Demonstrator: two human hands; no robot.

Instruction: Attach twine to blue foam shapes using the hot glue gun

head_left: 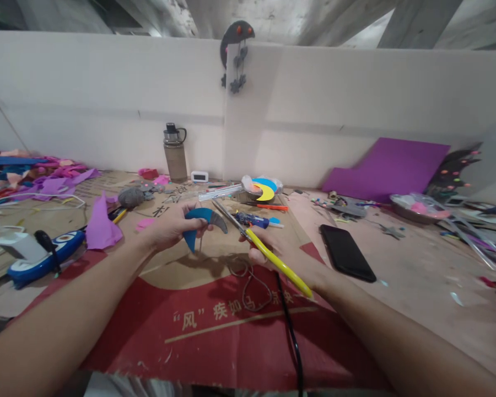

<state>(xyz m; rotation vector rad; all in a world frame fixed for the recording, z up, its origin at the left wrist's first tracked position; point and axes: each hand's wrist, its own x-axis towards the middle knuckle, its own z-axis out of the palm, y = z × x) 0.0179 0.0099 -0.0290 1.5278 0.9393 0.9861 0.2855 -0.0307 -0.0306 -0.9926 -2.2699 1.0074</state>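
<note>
Pinched in my left hand (177, 223) is a crescent-shaped felt piece (199, 214), blue over most of its length and grey at its right tip. My right hand (273, 248) is closed around scissors with yellow handles (278, 262). Their blades point up and left, close to the grey tip but apart from it. Below my hands a thin loop of string (248, 306) lies on the red and brown cardboard (149, 331). Just behind the scissors is a blue tool (254, 220), partly hidden, whose kind I cannot make out.
A black phone (347, 252) lies to the right. A water bottle (175, 154) stands by the white wall. At left are a blue power strip (66, 242), cables and felt scraps (103, 223). Purple sheet (391, 168) leans at the back right. A black cable (290, 325) crosses the cardboard.
</note>
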